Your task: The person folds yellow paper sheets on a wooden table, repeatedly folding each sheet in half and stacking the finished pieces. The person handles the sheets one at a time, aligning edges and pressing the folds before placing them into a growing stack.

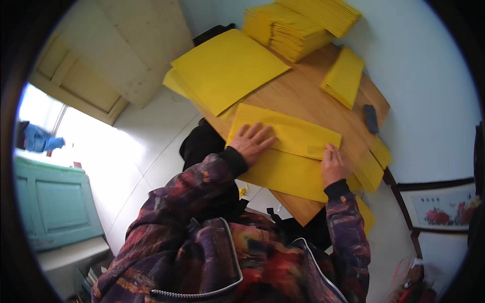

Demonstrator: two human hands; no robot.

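In front of me a yellow paper sheet [285,174] lies on the wooden table, its far part folded over toward me as a flap. Part of the sheet hangs past the near table edge. My left hand [247,145] rests flat on the flap's left end, fingers spread. At the flap's right end, my right hand [334,164] has its fingers closed on the edge of the paper. Beyond my left hand is a pile of large flat yellow sheets [230,70], overhanging the table's left edge.
Stacks of folded yellow paper [290,33] stand at the table's far end. A folded yellow bundle [344,77] and a small dark grey block [371,118] lie to the right on the wooden table [310,96]. More yellow pieces [371,169] sit beside my right hand.
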